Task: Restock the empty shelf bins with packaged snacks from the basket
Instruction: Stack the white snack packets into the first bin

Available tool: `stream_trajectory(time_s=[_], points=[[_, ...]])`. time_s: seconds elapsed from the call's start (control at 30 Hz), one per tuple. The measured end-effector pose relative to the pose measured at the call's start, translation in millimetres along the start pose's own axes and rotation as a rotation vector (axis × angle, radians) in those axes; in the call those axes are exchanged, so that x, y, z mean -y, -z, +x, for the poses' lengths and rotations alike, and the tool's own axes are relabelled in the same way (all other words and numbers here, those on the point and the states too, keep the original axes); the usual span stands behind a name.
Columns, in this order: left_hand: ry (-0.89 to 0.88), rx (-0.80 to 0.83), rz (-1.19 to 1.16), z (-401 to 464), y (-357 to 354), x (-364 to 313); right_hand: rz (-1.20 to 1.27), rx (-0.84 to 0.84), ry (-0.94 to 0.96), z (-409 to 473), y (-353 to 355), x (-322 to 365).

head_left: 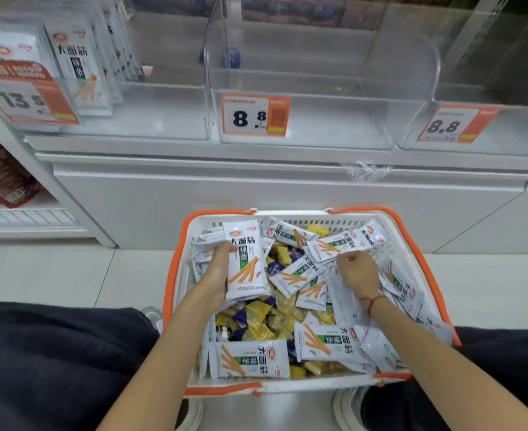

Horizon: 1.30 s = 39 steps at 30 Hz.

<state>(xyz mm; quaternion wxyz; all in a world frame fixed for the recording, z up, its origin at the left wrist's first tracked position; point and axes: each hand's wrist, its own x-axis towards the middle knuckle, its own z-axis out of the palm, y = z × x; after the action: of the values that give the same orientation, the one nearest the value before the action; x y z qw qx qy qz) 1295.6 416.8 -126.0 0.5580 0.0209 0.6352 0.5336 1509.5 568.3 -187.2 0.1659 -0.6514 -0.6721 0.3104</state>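
The task looks only begun. The far-left clear plastic shelf bin (150, 113) holds some white snack packets; the two bins to its right are bare. The left hand (217, 272) grips a stack of white packets (246, 259) above the white, orange-rimmed basket (175, 275), which is near and full. The right hand (357, 272) pinches another packet (334, 247) inside it.
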Motion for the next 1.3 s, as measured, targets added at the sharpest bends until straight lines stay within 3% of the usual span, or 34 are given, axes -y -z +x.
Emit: stream_trajectory(time_s=[0.13, 0.33, 0.47, 0.7, 0.77, 0.9, 0.97, 1.03, 1.13, 1.23, 1.3], points=[[-0.010, -0.015, -0.024, 1.2, -2.2, 4.5, -0.132, 0.206, -0.184, 16.9, 0.5, 10.0], [-0.010, 0.004, -0.059, 6.8, -8.4, 8.0, -0.170, 0.235, -0.286, 32.0, -1.2, 11.9], [0.000, 0.026, -0.067, 10.8, -10.6, 9.7, -0.143, 0.299, -0.256, 39.9, 7.1, 15.7], [0.010, -0.008, -0.033, 5.2, -7.2, 11.1, -0.646, 0.512, 0.003, 30.8, 50.8, 55.7], [0.006, -0.025, -0.025, -1.5, -9.1, 8.4, -0.572, 0.672, 0.059, 16.3, 60.9, 77.7], [-0.003, -0.070, 0.005, 12.6, -4.6, 16.4, 0.056, 0.992, -0.004, -23.9, 59.4, 118.3], [-0.021, -0.051, -0.022, 17.0, -5.9, 19.4, 0.042, 0.965, 0.072, -40.6, 48.1, 128.3], [-0.073, -0.019, -0.052, -7.4, -18.0, 4.6, -0.096, 0.841, 0.228, -53.6, 34.3, 129.2], [-0.115, 0.031, -0.063, -21.7, -27.3, -6.5, -0.116, 0.678, 0.370, -63.4, 20.1, 122.6], [-0.143, 0.090, -0.082, -26.1, -24.3, -9.4, -0.004, 0.572, 0.347, -69.9, 14.7, 128.0], [-0.126, 0.086, -0.099, -26.3, -18.4, -9.4, 0.039, 0.594, 0.300, -74.2, 12.4, 137.2]])
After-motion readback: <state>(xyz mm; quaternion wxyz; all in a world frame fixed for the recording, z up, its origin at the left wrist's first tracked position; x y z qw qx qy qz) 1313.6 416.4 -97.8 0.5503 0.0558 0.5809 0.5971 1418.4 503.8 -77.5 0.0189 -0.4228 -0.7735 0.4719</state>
